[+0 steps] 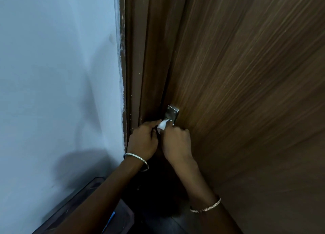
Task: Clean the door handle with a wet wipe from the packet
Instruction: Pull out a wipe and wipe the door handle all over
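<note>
head view, close, down at door [246, 93]

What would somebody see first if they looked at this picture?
Probably the two hands meeting low in the middle: the left hand and right hand pinch a small white wet wipe against the door. Just above it shines the silver handle plate, bright against the big dark wooden door filling the right side. A pale wall covers the left.

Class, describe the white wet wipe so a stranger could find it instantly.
Start at the brown wood-grain door, then drop to its silver metal handle plate. Just below, between the left hand and right hand, sits the crumpled white wet wipe, the only white thing there.
</note>
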A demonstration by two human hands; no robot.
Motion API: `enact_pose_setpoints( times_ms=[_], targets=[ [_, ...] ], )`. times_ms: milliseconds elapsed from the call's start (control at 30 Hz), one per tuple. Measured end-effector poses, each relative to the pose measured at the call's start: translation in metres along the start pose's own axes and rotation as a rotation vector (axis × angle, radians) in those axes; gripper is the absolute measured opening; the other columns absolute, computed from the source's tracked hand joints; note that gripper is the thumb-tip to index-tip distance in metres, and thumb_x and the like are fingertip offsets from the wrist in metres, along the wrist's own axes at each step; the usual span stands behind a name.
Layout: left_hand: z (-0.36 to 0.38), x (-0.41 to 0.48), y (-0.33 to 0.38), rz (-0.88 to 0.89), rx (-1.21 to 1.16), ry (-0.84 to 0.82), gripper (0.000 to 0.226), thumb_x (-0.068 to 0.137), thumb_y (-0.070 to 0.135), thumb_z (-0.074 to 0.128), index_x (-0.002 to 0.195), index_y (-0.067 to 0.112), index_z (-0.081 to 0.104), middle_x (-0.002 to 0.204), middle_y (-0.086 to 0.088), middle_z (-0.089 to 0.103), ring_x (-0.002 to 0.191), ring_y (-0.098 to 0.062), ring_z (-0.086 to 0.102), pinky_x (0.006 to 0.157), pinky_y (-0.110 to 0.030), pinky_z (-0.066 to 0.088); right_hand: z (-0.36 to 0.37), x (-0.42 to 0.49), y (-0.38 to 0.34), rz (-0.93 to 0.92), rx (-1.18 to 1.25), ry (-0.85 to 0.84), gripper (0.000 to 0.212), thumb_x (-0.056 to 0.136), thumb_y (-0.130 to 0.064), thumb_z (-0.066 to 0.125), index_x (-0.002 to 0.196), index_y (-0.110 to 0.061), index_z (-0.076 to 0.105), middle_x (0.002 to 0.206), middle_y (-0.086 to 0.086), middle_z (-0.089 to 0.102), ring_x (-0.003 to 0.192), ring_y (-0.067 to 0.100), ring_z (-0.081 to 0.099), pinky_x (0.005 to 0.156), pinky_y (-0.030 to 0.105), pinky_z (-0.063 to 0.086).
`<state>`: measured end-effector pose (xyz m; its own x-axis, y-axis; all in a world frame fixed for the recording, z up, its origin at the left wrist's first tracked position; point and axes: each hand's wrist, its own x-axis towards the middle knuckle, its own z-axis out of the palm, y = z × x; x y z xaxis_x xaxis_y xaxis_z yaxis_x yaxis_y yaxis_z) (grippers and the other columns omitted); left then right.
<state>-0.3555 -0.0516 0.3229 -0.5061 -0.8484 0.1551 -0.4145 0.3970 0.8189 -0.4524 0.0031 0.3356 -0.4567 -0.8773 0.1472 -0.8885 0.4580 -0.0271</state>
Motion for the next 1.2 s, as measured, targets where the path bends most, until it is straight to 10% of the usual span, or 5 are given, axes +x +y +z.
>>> enact_pose_setpoints(
  times_ms=[233, 567, 700, 933, 1200],
  targets=[
    [-0.004, 0.005, 0.001, 0.03, 0.077, -0.023, 0.036, 0.093, 0.013, 0.051, 0.123, 0.028, 0.066, 0.122, 0.002, 0.068, 0.092, -0.021, 0.07, 0.086, -0.038, 0.056, 0.009, -0.047, 0.054, 0.009, 0.192, 0.078, 0.035, 0.103, -0.04, 0.036, 0.119, -0.018, 0.058, 0.093, 0.003, 0.073, 0.084, 0.019, 0.069, 0.074, 0.036, 0.05],
    [-0.009, 0.008, 0.007, 0.087, 0.269, -0.025, 0.05, 0.086, 0.005, 0.05, 0.126, 0.031, 0.064, 0.124, 0.0, 0.068, 0.1, -0.028, 0.067, 0.083, -0.037, 0.055, 0.044, -0.06, 0.052, 0.51, 1.688, -0.291, 0.029, 0.105, -0.009, 0.041, 0.116, -0.012, 0.068, 0.107, 0.009, 0.076, 0.1, 0.024, 0.074, 0.084, 0.03, 0.059],
    [-0.005, 0.007, 0.009, 0.057, 0.269, 0.004, 0.045, 0.087, 0.008, 0.051, 0.123, 0.031, 0.066, 0.113, -0.003, 0.074, 0.094, -0.03, 0.069, 0.079, -0.036, 0.056, 0.057, -0.032, 0.033, 0.561, 1.908, -0.258, 0.024, 0.103, -0.012, 0.046, 0.119, -0.011, 0.065, 0.114, 0.011, 0.074, 0.106, 0.026, 0.071, 0.094, 0.038, 0.055],
    [-0.006, 0.012, 0.008, 0.095, 0.313, 0.019, 0.037, 0.087, 0.021, 0.05, 0.117, 0.031, 0.07, 0.104, -0.002, 0.077, 0.09, -0.03, 0.071, 0.074, -0.033, 0.055, 0.068, -0.001, 0.013, 0.742, 2.127, -0.161, 0.024, 0.091, -0.007, 0.065, 0.079, -0.018, 0.082, 0.089, 0.003, 0.079, 0.082, 0.014, 0.077, 0.065, 0.025, 0.06],
    [-0.001, 0.009, 0.006, 0.15, 0.39, 0.016, 0.037, 0.088, 0.028, 0.048, 0.119, 0.029, 0.068, 0.101, -0.007, 0.076, 0.086, -0.034, 0.071, 0.069, -0.035, 0.054, 0.078, 0.017, 0.004, 1.063, 2.063, -0.214, 0.013, 0.1, -0.01, 0.053, 0.099, -0.014, 0.064, 0.092, 0.003, 0.07, 0.079, 0.014, 0.066, 0.077, 0.036, 0.055]
  ],
)
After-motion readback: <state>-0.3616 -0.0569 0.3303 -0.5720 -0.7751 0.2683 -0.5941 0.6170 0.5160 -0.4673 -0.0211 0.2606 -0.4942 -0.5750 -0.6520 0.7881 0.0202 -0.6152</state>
